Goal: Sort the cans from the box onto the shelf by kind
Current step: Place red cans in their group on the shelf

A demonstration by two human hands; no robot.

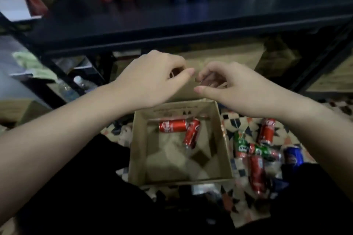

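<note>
Head: 2 red cans flat in box.

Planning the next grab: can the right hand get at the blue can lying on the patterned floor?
Probably yes. The right hand holds nothing, and the blue can lies uncovered on the patterned floor right of the cardboard box, with nothing on top.

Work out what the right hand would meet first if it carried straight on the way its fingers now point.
Probably the left hand: the right hand has curled fingers aimed left at its fingertips, a small gap apart. Depth is unclear.
</note>
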